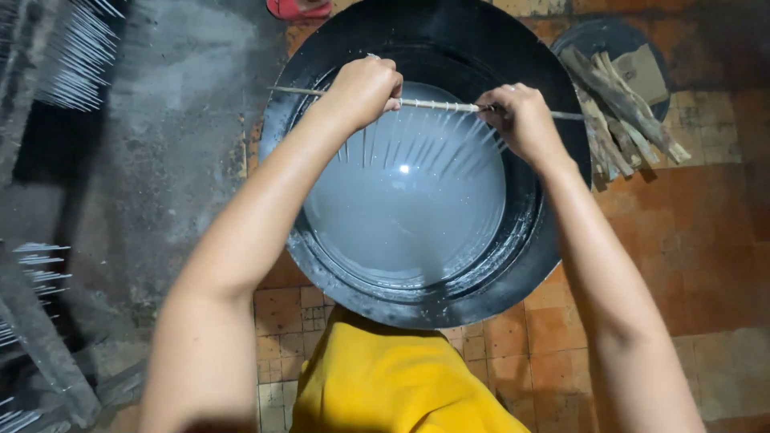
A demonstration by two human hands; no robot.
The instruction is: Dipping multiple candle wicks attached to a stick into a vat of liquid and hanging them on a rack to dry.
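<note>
Both hands, left hand (367, 88) and right hand (521, 116), grip a thin stick (437, 104) strung with thin white strands, dipping them over the black pan (553, 265)'s pale liquid (405, 216); lifting level seems next.

A rod (433, 104) lies across the pan (321, 265), with firewood (622, 108) right of it.

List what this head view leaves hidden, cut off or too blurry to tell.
- Rod: its middle parts are hidden inside the left hand and right hand.
- Hanging strands: motion-blurred, count unclear.
- Pan: depth hidden by the pale liquid.
- Red object: cut by the top edge.
- Racks: too dark, cut at left.
</note>
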